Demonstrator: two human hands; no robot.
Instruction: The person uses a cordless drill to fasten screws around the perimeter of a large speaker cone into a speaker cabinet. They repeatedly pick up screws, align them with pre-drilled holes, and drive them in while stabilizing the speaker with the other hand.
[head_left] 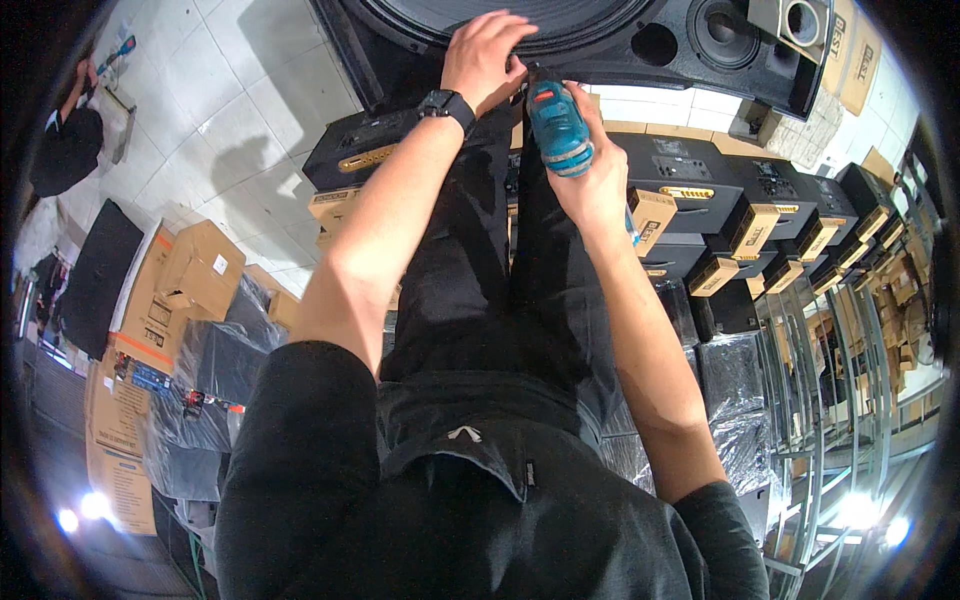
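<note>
My right hand [597, 190] is wrapped round a teal cordless drill [562, 130], whose dark nose points away from me toward the near edge of a big black speaker cabinet [570, 78]. Over that same edge reaches my left hand [485, 62], fingers stretched out and its thumb side close to the drill's nose. Whether the thumb touches the drill tip or a small part there, I cannot tell. A large round woofer [510, 18] fills the cabinet's face, with a round port hole [654, 45] and a smaller driver cone [725, 35] to its right.
Black boxes with gold-trimmed panels [690, 185] stand in rows at right, small cartons [755, 230] against them. Cardboard boxes [203, 268] and plastic-wrapped black units [225, 350] are stacked at left. Metal racking [815, 390] rises at lower right. Another person [70, 150] is at far left.
</note>
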